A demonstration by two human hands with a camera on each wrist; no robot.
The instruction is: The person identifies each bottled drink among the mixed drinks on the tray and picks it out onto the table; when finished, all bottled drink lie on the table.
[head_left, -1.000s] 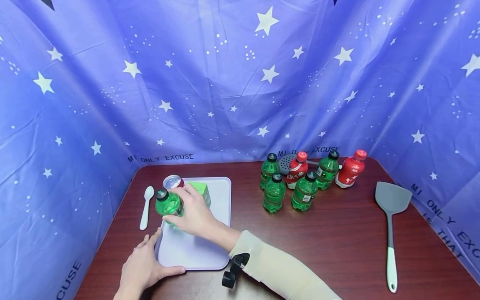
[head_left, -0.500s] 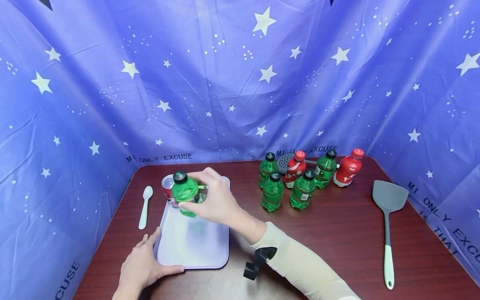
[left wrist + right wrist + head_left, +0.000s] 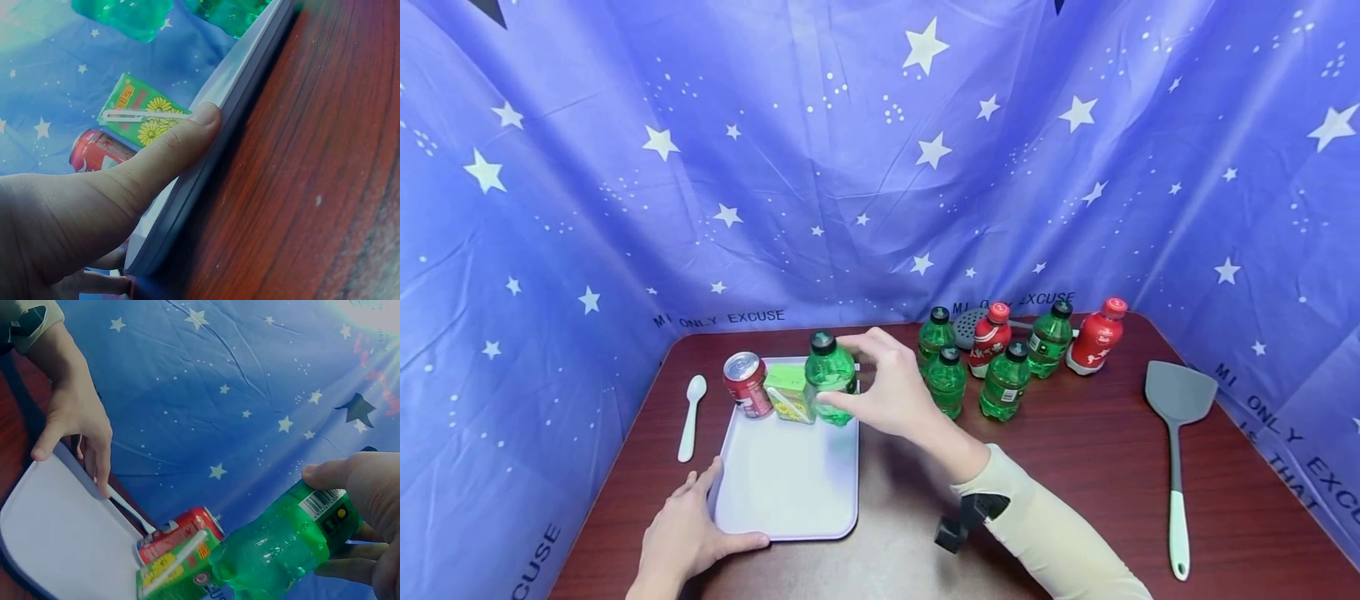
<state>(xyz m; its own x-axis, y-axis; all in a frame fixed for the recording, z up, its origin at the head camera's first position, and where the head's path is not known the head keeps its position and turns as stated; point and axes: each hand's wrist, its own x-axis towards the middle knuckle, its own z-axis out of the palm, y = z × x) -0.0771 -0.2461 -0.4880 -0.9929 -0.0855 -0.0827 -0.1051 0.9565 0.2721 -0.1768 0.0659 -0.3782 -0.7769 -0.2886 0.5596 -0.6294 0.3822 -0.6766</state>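
In the head view my right hand point(image 3: 891, 387) grips a green soda bottle point(image 3: 830, 375) with a black cap, holding it upright at the far right part of the pale tray point(image 3: 786, 492). The right wrist view shows the bottle's barcode label beside my thumb; whether its base touches the tray I cannot tell. Left of the bottle, on the tray, stand a green drink carton point(image 3: 790, 396) with yellow flowers and a straw, and a red can point(image 3: 748, 387). My left hand point(image 3: 681, 529) rests on the tray's near left corner, thumb along the front rim, fingers against the left side.
A white spoon point(image 3: 692, 417) lies left of the tray. Several green bottles point(image 3: 1003, 387) and two red bottles point(image 3: 1097, 337) stand at the back right, a grey skimmer point(image 3: 972, 327) behind them. A grey spatula point(image 3: 1180, 396) lies far right. Starry curtains point(image 3: 865, 167) enclose the table.
My right hand has carried the green bottle from left of the tray, past the can and carton, to the tray's far right. The carton and can now show fully. My left hand stays put.
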